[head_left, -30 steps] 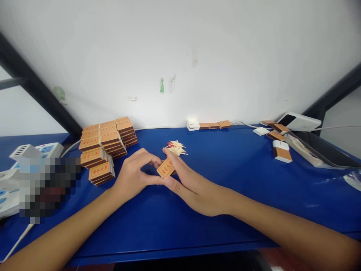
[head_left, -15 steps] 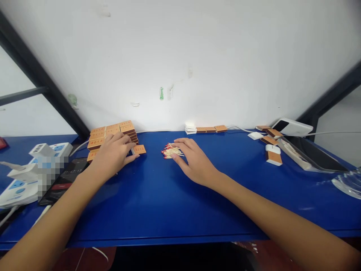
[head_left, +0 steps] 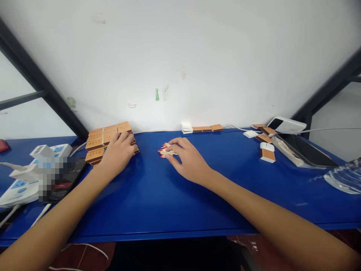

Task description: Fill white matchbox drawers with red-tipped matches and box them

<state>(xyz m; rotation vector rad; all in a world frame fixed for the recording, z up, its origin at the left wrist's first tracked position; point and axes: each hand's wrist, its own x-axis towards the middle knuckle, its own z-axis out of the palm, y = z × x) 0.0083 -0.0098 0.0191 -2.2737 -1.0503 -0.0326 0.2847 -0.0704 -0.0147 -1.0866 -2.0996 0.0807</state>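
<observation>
Beside the stack of matchboxes (head_left: pixel 96 143), my left hand (head_left: pixel 120 152) is closed with bent fingers around a matchbox (head_left: pixel 137 149). Only the right end of that box shows; the hand covers the rest. A small heap of red-tipped matches (head_left: pixel 166 151) lies on the blue tabletop (head_left: pixel 158 203). My right hand (head_left: pixel 190 160) rests at the right side of the heap, thumb and forefinger apart and touching the matches. No match is seen lifted.
White trays (head_left: pixel 186 128) and matchboxes (head_left: pixel 216 128) line the wall. More matchboxes (head_left: pixel 267 155), a white power bank (head_left: pixel 287 125) and a dark-screened device (head_left: pixel 313 150) lie at the right. A power strip (head_left: pixel 19 192) and a dark phone (head_left: pixel 70 177) are at the left.
The view has shifted slightly. My left hand has moved over the matchbox, so less of its orange top shows. My right hand stays at the match heap.
</observation>
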